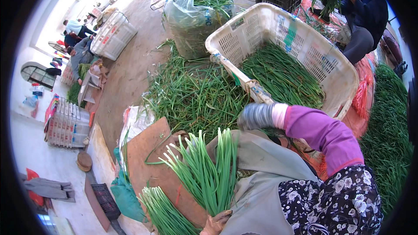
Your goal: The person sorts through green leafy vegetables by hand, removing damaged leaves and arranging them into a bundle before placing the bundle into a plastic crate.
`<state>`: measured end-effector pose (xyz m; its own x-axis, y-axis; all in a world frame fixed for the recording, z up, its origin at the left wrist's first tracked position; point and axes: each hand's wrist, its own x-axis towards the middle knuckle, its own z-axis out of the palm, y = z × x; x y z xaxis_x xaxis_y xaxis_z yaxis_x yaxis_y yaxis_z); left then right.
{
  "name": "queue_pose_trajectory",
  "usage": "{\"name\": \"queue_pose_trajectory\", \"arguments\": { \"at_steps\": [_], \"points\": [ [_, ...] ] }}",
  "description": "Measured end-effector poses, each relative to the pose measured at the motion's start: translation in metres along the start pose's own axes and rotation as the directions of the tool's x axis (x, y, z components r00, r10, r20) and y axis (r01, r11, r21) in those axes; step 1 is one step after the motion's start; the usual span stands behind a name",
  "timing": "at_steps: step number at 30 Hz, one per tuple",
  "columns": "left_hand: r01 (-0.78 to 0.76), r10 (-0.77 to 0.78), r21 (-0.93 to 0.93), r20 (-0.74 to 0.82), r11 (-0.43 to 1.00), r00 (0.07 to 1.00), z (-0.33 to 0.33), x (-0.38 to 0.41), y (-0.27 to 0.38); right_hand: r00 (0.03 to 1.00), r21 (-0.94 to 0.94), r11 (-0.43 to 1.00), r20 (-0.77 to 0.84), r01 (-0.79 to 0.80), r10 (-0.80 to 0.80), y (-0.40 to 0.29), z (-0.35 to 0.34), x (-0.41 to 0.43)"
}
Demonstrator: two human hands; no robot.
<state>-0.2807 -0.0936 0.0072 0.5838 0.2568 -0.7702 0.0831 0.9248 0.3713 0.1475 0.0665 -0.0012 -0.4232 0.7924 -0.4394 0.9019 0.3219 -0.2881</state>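
Observation:
My left hand (218, 222), at the bottom edge, grips the lower part of a loose bunch of Chinese chives (209, 173). Their pale cut ends fan out away from me over my grey apron (277, 166) and a brown board (150, 150). A second bundle of chives (166, 212) lies on the board beside it. My right hand (251, 117), in a blurred grey glove below a purple sleeve, is by the near corner of a white plastic crate (258, 94), above a heap of chive trimmings (199, 91). Its fingers are too blurred to read.
Chives (284, 71) lie inside the crate. Behind the heap stands a clear plastic bag (192, 26) of greens. A co-worker (362, 16) sits at upper right, holding chives. More chives (388, 137) spread along the right. Crates (112, 36) and people are at left.

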Motion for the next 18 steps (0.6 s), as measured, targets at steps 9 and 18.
{"name": "queue_pose_trajectory", "arguments": {
  "at_steps": [9, 18],
  "points": [
    [-0.281, 0.235, 0.373, 0.164, 0.884, 0.958, -0.005, -0.004, -0.009, 0.907, 0.989, 0.026, 0.12, -0.143, 0.403, -0.027, -0.025, -0.013],
    [-0.184, 0.182, -0.004, 0.178, 0.983, 0.967, -0.014, -0.002, -0.015, 0.971, 0.91, 0.34, 0.226, -0.239, 0.075, -0.057, 0.005, 0.009]
  ]
}}
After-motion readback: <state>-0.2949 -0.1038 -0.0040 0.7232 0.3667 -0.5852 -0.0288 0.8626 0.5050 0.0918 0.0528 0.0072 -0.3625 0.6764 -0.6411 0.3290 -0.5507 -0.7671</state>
